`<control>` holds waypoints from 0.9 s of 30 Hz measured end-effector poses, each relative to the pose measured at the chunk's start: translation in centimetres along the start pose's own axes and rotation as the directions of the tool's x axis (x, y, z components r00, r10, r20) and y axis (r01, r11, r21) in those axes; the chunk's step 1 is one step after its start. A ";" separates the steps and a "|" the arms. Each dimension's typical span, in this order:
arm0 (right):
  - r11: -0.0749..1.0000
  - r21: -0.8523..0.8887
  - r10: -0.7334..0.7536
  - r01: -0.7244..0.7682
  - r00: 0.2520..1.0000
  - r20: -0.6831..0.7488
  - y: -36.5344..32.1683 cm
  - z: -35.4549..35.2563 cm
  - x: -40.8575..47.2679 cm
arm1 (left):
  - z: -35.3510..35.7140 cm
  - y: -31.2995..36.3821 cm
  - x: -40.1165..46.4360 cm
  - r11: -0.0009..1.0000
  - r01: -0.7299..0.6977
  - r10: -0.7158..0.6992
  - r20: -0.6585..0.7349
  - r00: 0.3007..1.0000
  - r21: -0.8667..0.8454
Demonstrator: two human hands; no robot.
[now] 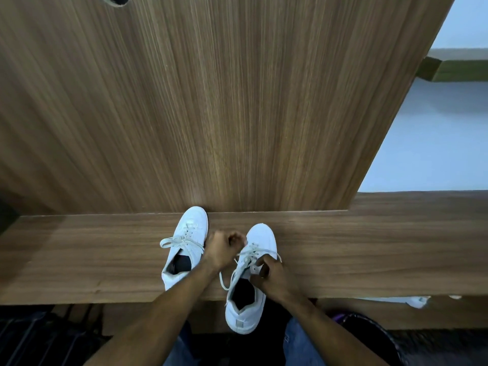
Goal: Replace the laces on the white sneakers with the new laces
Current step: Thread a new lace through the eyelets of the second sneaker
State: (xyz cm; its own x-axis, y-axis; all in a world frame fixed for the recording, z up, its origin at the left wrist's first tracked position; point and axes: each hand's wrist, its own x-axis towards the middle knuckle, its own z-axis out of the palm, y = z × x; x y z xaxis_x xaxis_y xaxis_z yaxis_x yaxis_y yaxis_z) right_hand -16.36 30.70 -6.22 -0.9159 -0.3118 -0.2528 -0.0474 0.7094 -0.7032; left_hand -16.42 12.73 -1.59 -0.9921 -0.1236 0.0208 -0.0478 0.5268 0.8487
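Two hands work on the laces of the right white sneaker.

The right sneaker (247,294) lies on the near edge of the wooden table (369,247), its heel over the edge. The right hand (272,276) pinches its lace (245,256) with curled fingers; the left hand (220,249) has a closed grip beside the toe, but I cannot tell if it holds the lace. The left sneaker (184,247) stands just beside, still laced, toe touching the upright wooden panel (211,101).
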 end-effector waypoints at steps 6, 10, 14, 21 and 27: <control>1.000 -0.030 -0.006 0.004 0.997 -0.072 0.7 0.7 -0.1 | 2.2 -1.6 -3.8 0.912 -0.029 -0.003 0.078 0.997 0.410; 0.999 -0.040 0.002 -0.006 0.996 -0.091 0.8 0.3 -0.2 | 3.1 -1.3 -3.7 0.839 -0.056 0.028 0.060 0.998 0.541; 1.000 -0.024 0.008 -0.010 0.998 -0.062 0.8 0.0 0.0 | 3.8 -0.8 -3.7 0.826 -0.062 0.017 0.085 0.996 0.561; 0.999 0.038 0.027 -0.026 0.999 -0.034 1.2 0.1 0.2 | 4.6 -0.8 -4.0 0.852 -0.009 -0.024 0.056 0.998 0.523; 1.000 0.012 -0.003 0.003 0.997 -0.074 1.4 0.5 -0.2 | 4.7 -0.5 -4.3 0.781 -0.068 0.026 0.076 0.997 0.621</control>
State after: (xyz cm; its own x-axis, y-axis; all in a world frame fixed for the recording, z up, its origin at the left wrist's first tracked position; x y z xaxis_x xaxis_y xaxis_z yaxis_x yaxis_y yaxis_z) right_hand -16.01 31.40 -7.48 -0.9429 -0.2658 -0.2009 -0.0458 0.7007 -0.7120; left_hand -12.70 16.95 -4.55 -0.9990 -0.0456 0.0025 -0.0422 0.9420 0.3329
